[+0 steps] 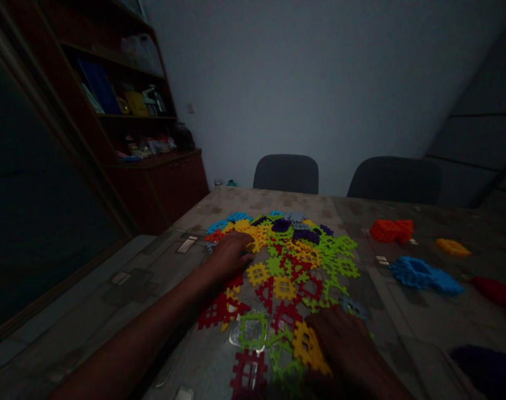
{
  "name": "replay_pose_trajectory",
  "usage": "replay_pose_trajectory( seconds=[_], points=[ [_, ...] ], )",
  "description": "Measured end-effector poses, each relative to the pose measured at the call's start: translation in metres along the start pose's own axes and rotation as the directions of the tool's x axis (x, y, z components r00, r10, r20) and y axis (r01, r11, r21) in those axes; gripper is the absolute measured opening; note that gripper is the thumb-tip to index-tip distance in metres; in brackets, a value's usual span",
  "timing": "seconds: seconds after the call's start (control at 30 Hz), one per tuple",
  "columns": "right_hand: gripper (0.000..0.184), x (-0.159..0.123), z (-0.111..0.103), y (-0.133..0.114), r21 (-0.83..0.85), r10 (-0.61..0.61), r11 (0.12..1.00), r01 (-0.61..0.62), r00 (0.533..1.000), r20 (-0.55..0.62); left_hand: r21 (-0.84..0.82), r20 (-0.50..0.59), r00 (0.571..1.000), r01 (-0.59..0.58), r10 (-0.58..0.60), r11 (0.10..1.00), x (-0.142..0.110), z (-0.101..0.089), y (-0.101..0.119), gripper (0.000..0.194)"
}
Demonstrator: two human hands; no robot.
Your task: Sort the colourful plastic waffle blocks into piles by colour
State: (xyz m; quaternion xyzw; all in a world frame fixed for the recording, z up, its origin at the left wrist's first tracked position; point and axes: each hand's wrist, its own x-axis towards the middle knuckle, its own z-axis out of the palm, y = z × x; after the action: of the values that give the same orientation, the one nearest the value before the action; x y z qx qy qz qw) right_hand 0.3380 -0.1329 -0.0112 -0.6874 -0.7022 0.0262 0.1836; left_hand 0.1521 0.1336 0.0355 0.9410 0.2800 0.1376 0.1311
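My left hand [233,253] reaches over the far left of a spread heap of plastic interlocking tiles, beside several yellow tiles [259,236]. Its thumb and forefinger are apart, and nothing shows between them. Low in the view, my right hand [342,336] is closed on yellow window tiles [309,347], which stand tilted against its fingers; their exact number is unclear. Between the hands lie red tiles [286,315], a yellow window tile [284,287] and a green square frame tile [253,329]. A dark red window tile [248,373] lies near me.
Sorted piles stand to the right: orange [391,230], blue [423,275], red [496,291] and dark purple [488,366], plus a small yellow stack [452,247]. Two chairs [286,172] are behind the patterned table [144,300]. A wooden cabinet [165,189] stands at the left.
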Motion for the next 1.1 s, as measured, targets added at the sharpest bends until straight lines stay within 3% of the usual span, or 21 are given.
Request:
replay_pose_trajectory(
  seconds=[0.2, 0.4, 0.47, 0.6, 0.73, 0.87, 1.1],
  points=[
    [0.048, 0.0, 0.002, 0.006, -0.017, -0.003, 1.0, 0.003, 0.999, 0.032, 0.023, 0.018, 0.999, 0.051, -0.051, 0.998, 0.017, 0.002, 0.004, 0.03],
    [0.047, 0.0, 0.008, 0.012, -0.015, -0.033, 0.999, 0.033, 0.999, -0.013, -0.125, -0.058, 0.983, 0.167, -0.175, 0.978, 0.013, -0.014, -0.004, 0.023],
    [0.051, 0.0, 0.008, 0.011, -0.016, -0.046, 0.999, 0.046, 0.999, -0.019, -0.237, -0.04, 0.981, 0.178, -0.192, 0.955, -0.001, -0.021, -0.002, 0.029],
    [0.065, -0.003, 0.006, 0.008, -0.036, -0.078, 0.996, 0.077, 0.997, -0.025, -0.435, 0.126, 0.982, 0.185, -0.144, 0.881, -0.056, -0.029, 0.007, 0.044],
    [0.073, -0.007, 0.007, 0.008, -0.102, -0.067, 0.992, 0.067, 0.998, 0.004, -0.538, 0.266, 0.953, 0.274, -0.147, 0.797, -0.117, -0.023, 0.016, 0.04],
    [0.083, -0.011, 0.009, 0.014, -0.114, -0.042, 0.992, 0.046, 0.999, 0.034, -0.344, 0.16, 0.978, 0.184, -0.136, 0.921, -0.154, -0.017, 0.021, 0.026],
    [0.072, -0.005, -0.011, 0.013, -0.038, 0.058, 0.998, -0.052, 0.985, 0.164, -0.119, -0.006, 0.99, 0.136, -0.138, 0.983, -0.185, -0.011, 0.031, 0.038]
  ],
)
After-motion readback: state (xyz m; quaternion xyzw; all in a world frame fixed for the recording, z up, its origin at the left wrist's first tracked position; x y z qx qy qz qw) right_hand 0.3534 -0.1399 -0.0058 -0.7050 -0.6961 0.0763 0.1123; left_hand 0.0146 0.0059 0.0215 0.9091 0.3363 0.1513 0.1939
